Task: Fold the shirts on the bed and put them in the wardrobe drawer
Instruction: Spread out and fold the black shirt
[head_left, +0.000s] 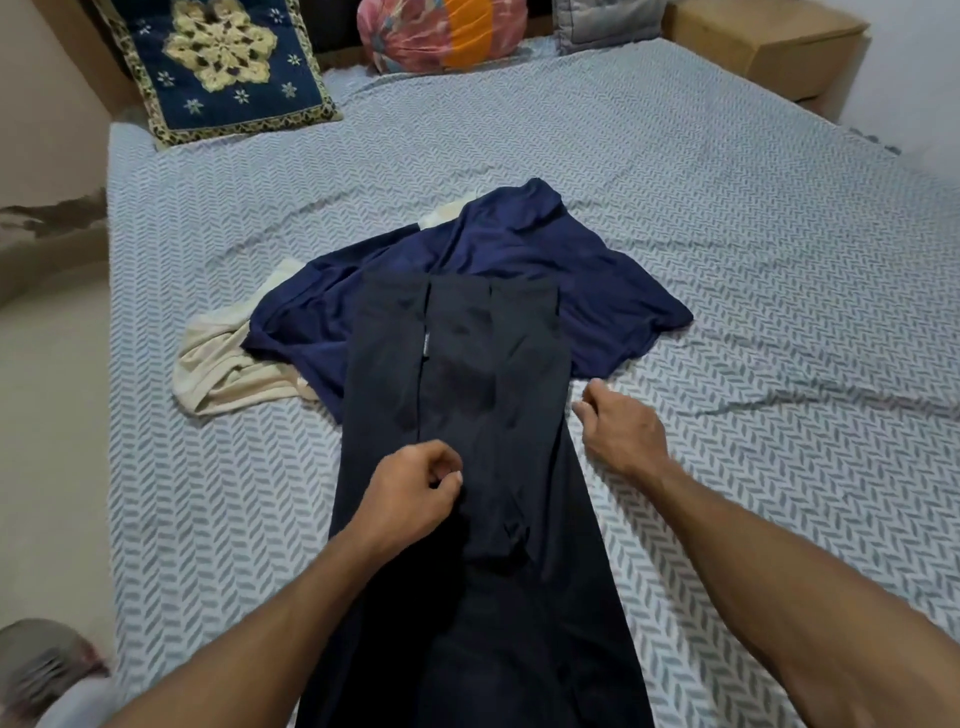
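A black shirt (483, 415) lies lengthwise on the bed (727, 234), its sides folded in towards the middle. It overlaps a navy shirt (524, 254), which lies on a cream shirt (223, 364). My left hand (415, 491) sits on the black shirt at the lower end of the folded-in left flap, with fingers and thumb curled as if pinching the cloth. My right hand (618, 431) rests on the sheet right at the shirt's right edge. Its fingers are loosely bent and I see nothing held in them.
A blue embroidered pillow (218, 67) and a pink-orange cushion (441, 34) lie at the head of the bed, with a grey cushion (608, 21) beside them. A wooden bedside unit (769, 47) stands at the back right. The floor (52, 441) runs along the bed's left side.
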